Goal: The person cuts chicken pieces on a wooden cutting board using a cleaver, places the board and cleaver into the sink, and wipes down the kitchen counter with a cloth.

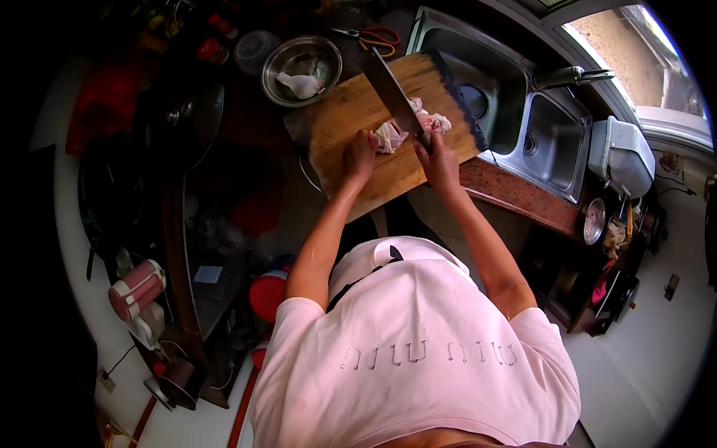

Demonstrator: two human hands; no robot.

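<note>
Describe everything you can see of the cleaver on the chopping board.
The cleaver has a broad, dark, rectangular blade that looks like metal. Its handle is hidden inside the right hand, which grips it. The blade slants up and away from that hand, across the wooden board toward the scissors at the back. Its edge is down on the pale raw meat, which the left hand steadies from the other side. The blade's far tip reaches the board's back edge.

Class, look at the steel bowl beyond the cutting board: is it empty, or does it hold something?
Not empty. The steel bowl holds one pale piece of meat on its bottom; the rest of the inside shows bare metal.
</note>
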